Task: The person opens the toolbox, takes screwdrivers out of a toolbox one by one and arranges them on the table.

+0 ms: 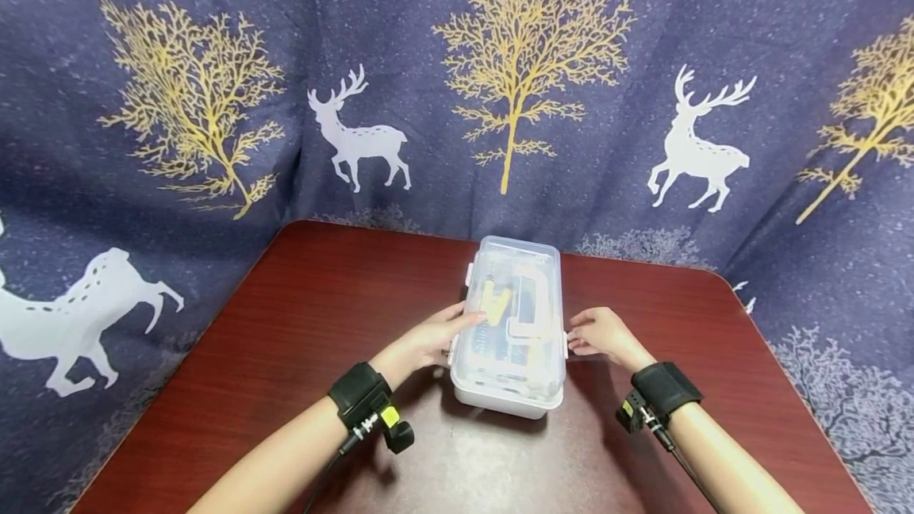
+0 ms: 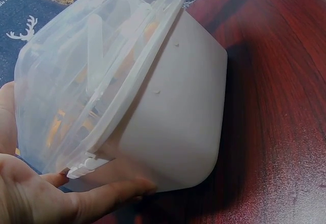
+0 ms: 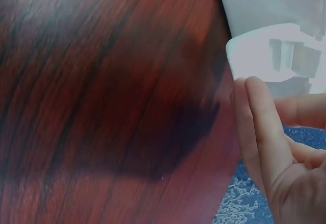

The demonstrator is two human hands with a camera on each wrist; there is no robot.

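Forearms [image 1: 282,446] in black wrist straps [image 1: 359,393] lead the head view, and between them sits a clear-lidded plastic storage box [image 1: 500,401] on the dark-red wood-grained surface [image 1: 343,284]. Its long axis runs near to far, far end tipping slightly right, one short end facing the person. Left hand [image 1: 432,337] grips the left side, one digit over the transparent lid [image 1: 510,251]; right hand [image 1: 602,334], loosely open, holds nothing, right by the opposite side. Yellow items [image 1: 497,304] show through; I'd call this box fairly light, stiff and a bit slick, best taken low by both long walls.

Over to the left wrist: digits bracket the left latch [image 2: 89,168], one lying along the box's wall.

Right wrist now: fingers [image 3: 267,117] nearly straight at the right latch [image 3: 249,56]; touching or not, I cannot tell.
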